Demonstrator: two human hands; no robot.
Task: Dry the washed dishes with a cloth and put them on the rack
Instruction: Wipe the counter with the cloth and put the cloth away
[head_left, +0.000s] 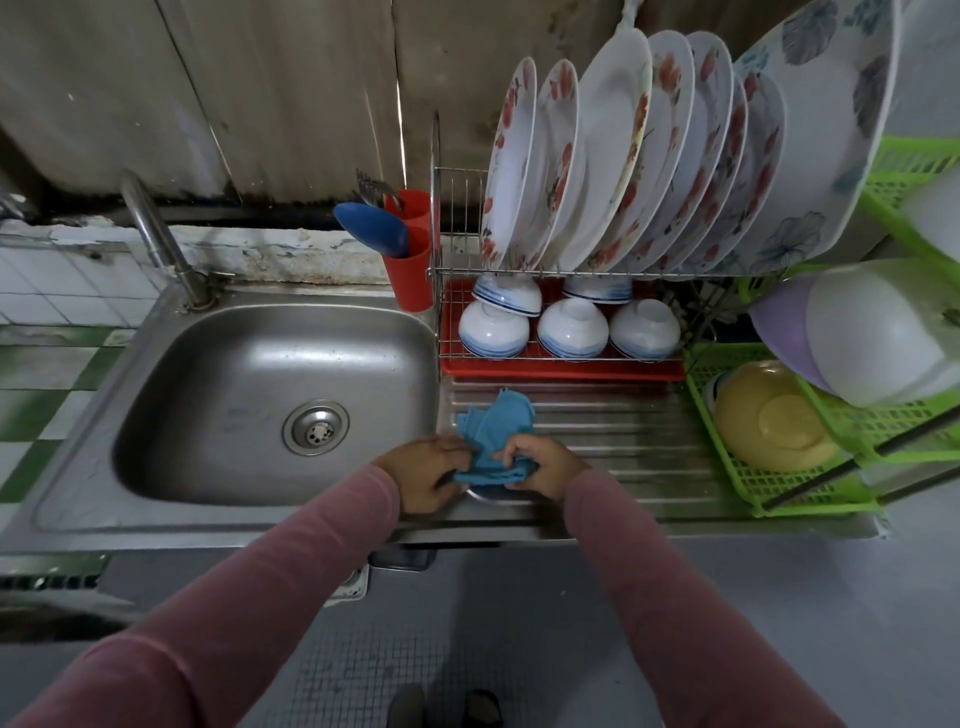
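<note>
A blue cloth is held by the left hand and right hand over the drainboard

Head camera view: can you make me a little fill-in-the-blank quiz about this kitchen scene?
1. The left hand and the right hand together hold a cloth coloured ____.
2. The bowls under the plates sit upside ____.
3. The utensil cup beside the sink is coloured ____.
Missing words: blue; down; red.

Head cam, wide-angle, looks fwd & down, close over sink, rack.
</note>
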